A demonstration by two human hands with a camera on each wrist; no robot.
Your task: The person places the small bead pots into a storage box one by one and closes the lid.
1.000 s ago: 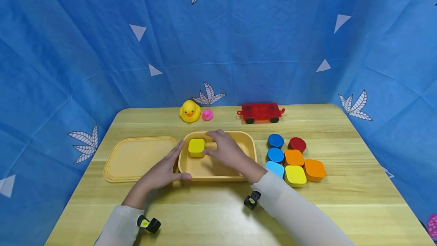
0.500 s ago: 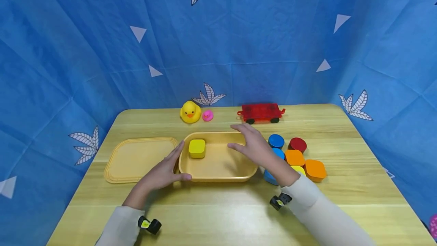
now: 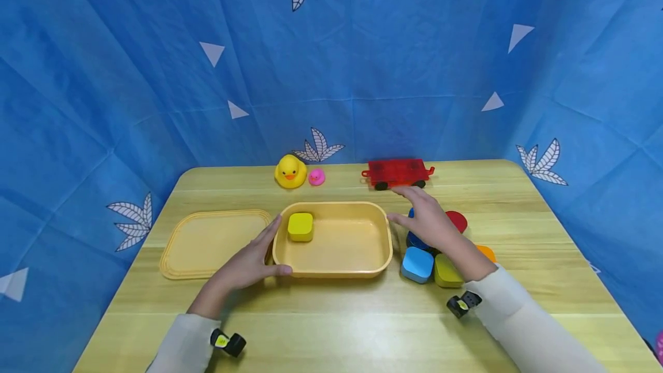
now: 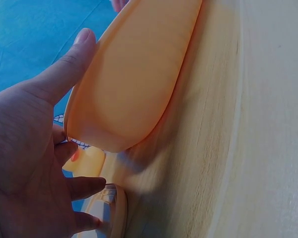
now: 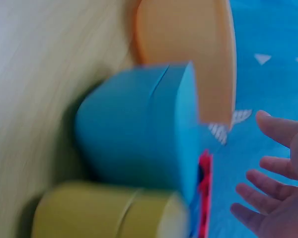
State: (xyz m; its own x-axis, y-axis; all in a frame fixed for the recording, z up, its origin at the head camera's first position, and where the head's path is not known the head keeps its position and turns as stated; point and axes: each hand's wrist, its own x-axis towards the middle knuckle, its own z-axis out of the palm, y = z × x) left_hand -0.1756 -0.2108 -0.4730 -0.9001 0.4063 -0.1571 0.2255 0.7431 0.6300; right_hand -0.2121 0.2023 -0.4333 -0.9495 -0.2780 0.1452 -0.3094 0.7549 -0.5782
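A pale orange plastic box (image 3: pixel 339 273) stands mid-table with a yellow rounded square block (image 3: pixel 300 227) inside its left end. My left hand (image 3: pixel 251 262) rests against the left end, thumb on the near wall and fingers extended along the side. In the left wrist view the thumb lies along the outer wall (image 4: pixel 139 64). My right hand (image 3: pixel 427 220) hovers over the blocks at right, fingers spread and holding nothing. Below it lie a light blue block (image 3: pixel 416 265), a dark yellow block (image 3: pixel 448 272) and a red round block (image 3: pixel 457 220); blue and orange ones are partly hidden.
A matching flat lid (image 3: pixel 212 243) lies left of the box. Along the back edge stand a yellow rubber duck (image 3: pixel 290 172), a small pink duck (image 3: pixel 316 177) and a red toy wagon (image 3: pixel 397 172). A blue patterned cloth (image 3: pixel 435 62) hangs behind the table.
My right hand has withdrawn from the box, leaving the yellow block inside, and moved right over the other blocks. My left hand has stayed at the box's left end.
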